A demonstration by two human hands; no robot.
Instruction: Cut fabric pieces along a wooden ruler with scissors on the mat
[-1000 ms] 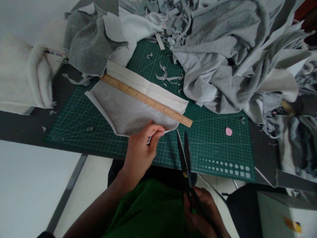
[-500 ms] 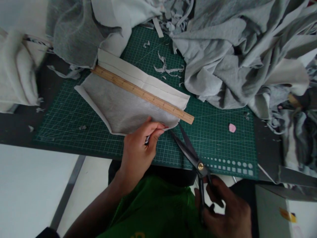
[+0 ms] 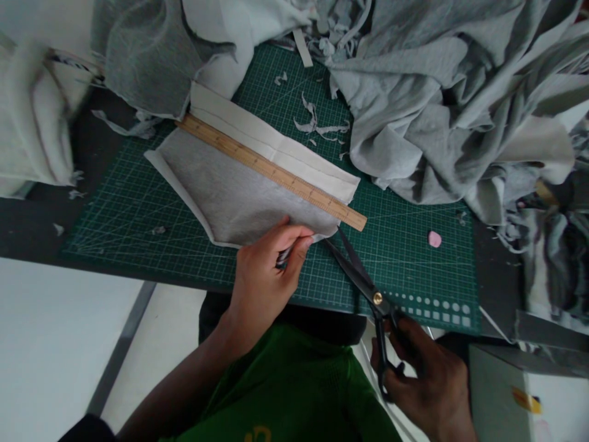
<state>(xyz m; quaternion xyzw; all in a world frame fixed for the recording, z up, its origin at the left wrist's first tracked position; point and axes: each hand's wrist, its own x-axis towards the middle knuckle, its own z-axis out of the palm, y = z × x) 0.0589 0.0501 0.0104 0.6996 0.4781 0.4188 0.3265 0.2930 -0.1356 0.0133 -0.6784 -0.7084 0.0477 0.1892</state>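
Note:
A grey fabric piece with a pale edge lies on the green cutting mat. My left hand pinches its near edge, close to the right corner. Black-handled scissors are in my right hand, fingers through the handles. Their blades are parted, with the tips at the fabric's right corner, just right of my left fingertips. A wooden ruler rests slantwise across the fabric. Along the ruler's far side runs a white strip with a drawn line.
Heaped grey cloth covers the back right. More grey cloth sits at the back left, near folded cream fabric. Thin fabric scraps and a pink piece of chalk are on the mat.
The whole view has shifted slightly. My left hand keeps its pinch on the fabric edge. The scissor blades stay parted at the corner, and the fingers on the handles have shifted a little.

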